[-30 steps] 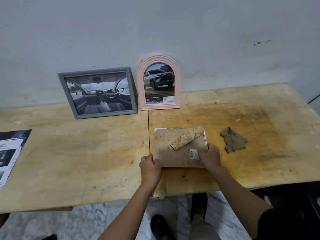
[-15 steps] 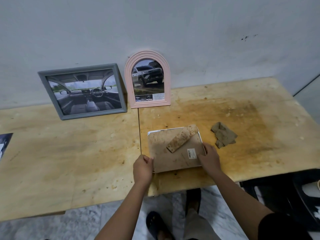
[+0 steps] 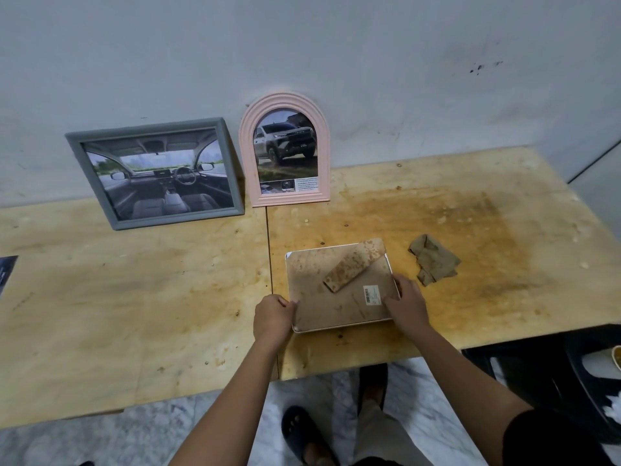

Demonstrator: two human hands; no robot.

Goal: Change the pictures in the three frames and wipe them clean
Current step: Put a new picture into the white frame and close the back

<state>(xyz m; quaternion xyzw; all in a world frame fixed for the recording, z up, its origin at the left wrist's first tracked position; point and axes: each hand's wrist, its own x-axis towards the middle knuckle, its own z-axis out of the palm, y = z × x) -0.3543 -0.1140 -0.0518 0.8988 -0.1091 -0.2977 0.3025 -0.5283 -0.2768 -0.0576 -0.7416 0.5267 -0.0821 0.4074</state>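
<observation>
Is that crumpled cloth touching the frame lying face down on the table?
Apart. The head view shows bare table between the cloth and the right edge of the face-down frame.

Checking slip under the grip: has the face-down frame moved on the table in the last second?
Yes, slightly: the face-down frame slid right, away from the table seam, toward the cloth.

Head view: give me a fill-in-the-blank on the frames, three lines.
The left hand and right hand touch the third frame, lying face ____ on the table.
The arched frame is ____.
The cloth lies to the third frame's ____.
Missing: down; pink; right.
</observation>
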